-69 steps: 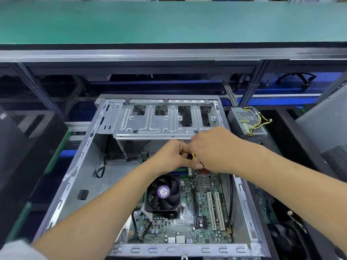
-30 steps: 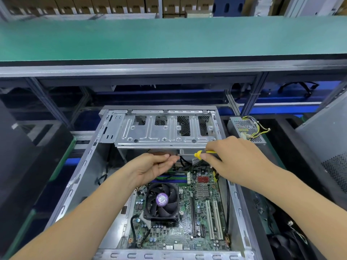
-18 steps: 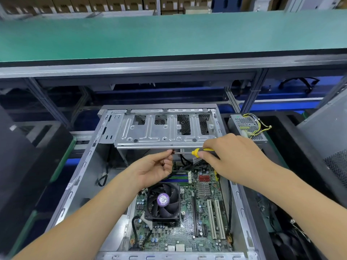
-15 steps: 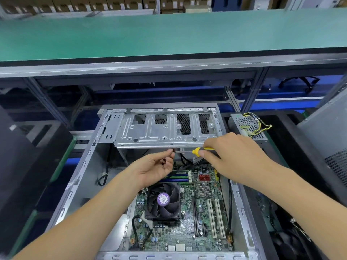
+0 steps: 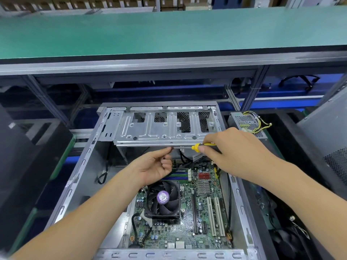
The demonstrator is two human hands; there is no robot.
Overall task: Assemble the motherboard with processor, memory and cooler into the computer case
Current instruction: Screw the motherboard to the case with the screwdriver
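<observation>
Under green bench top (image 5: 169,32), open case (image 5: 78,166) w/ motherboard (image 5: 189,212); blue floor.

- The computer case (image 5: 84,162) is bare grey metal and lies on its side with the open side up; its punched rails frame the cavity.
- A silver drive cage (image 5: 163,130) with four cut-out windows spans the far end of the case.
- The green motherboard (image 5: 189,209) lies flat on the case floor, toward the right wall.
- The cooler (image 5: 163,199), a black square fan with a purple hub label, sits on the board's left part, blades up.
- Memory slots (image 5: 178,176), blue and green strips, lie side by side just beyond the cooler.
- Two white expansion slots (image 5: 216,216) run lengthwise near the right wall.
</observation>
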